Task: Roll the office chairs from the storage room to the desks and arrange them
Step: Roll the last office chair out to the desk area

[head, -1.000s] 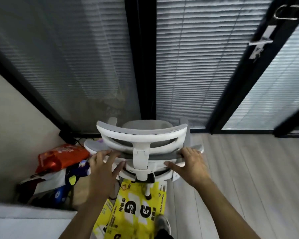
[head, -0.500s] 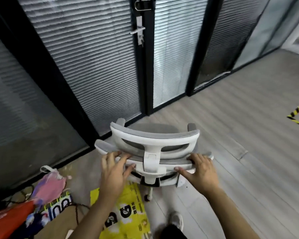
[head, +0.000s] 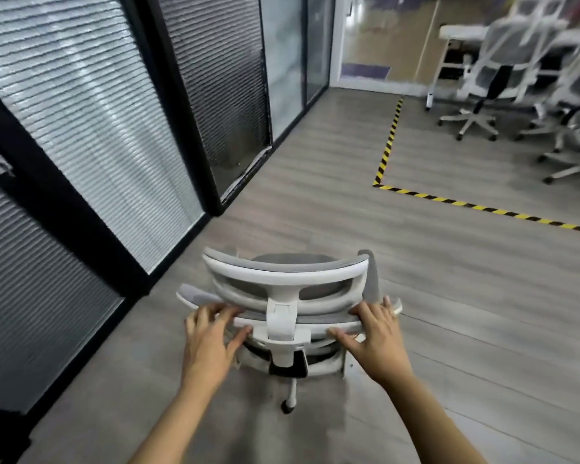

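A white-framed office chair (head: pixel 283 279) with grey mesh stands right in front of me on the wood floor, its back toward me. My left hand (head: pixel 210 333) grips the left end of the backrest's top rail, fingers curled over it. My right hand (head: pixel 377 329) grips the right end of the same rail. One caster (head: pixel 287 406) shows below the seat; the remaining base is hidden. At the far right a white desk (head: pixel 462 31) stands with other white mesh chairs (head: pixel 503 61) beside it.
A glass wall with black frames and closed blinds (head: pixel 91 128) runs along the left. Yellow-black hazard tape (head: pixel 387 152) marks a corner on the floor ahead right. Open floor lies between my chair and the tape. A doorway (head: pixel 365 41) is far ahead.
The chair and my view have swung to the right, away from the glass wall. The yellow bag and packages on the floor have dropped out of view. Desk and other chairs now show.
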A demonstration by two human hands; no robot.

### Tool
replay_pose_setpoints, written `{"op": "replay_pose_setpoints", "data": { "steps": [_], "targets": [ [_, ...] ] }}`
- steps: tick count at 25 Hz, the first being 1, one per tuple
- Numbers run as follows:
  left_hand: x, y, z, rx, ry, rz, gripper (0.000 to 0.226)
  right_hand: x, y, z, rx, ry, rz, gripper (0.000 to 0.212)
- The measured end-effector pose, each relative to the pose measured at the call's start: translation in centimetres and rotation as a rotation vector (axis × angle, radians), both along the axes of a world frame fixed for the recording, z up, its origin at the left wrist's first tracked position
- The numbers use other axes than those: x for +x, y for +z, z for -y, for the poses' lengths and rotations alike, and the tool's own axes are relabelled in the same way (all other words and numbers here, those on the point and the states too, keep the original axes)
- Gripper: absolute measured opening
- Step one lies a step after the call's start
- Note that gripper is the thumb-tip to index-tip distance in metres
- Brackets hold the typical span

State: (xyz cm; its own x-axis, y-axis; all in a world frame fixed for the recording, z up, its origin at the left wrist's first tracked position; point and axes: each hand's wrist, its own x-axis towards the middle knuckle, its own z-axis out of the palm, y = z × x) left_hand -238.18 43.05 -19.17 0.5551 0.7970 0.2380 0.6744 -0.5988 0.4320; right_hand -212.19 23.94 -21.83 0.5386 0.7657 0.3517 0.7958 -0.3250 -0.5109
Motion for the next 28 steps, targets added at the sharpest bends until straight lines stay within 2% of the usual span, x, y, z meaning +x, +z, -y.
{"op": "replay_pose_setpoints", "data": {
  "steps": [6, 14, 18, 21, 24, 28],
  "targets": [
    [24.4, -0.6, -1.2, -0.065, -0.162, 0.087, 0.042, 21.2, -0.6, 2.5, -0.029, -0.17, -0.01, 0.052],
    [55.9, -1.5, -2.8, 0.013, -0.331, 0.157, 0.039, 48.3, -0.3, 4.2, -0.034, -0.338, 0.057, 0.06],
    [71.2, -1.6, -4.5, 0.038, -0.397, 0.122, 0.04, 61.0, -0.3, 4.3, -0.083, -0.499, -0.014, 0.066],
    [83.7, -1.0, -6.3, 0.029, -0.478, 0.065, 0.044, 71.2, 0.1, 3.5, -0.116, -0.598, -0.137, 0.073],
    [94.8, -0.6, -7.4, 0.014, -0.522, 0.057, 0.045, 81.2, -0.1, 3.0, -0.062, -0.61, -0.174, 0.078],
    [109.3, -1.1, -7.9, 0.02, -0.527, 0.087, 0.045, 95.4, -1.0, 2.8, 0.032, -0.61, -0.146, 0.069]
  ]
}}
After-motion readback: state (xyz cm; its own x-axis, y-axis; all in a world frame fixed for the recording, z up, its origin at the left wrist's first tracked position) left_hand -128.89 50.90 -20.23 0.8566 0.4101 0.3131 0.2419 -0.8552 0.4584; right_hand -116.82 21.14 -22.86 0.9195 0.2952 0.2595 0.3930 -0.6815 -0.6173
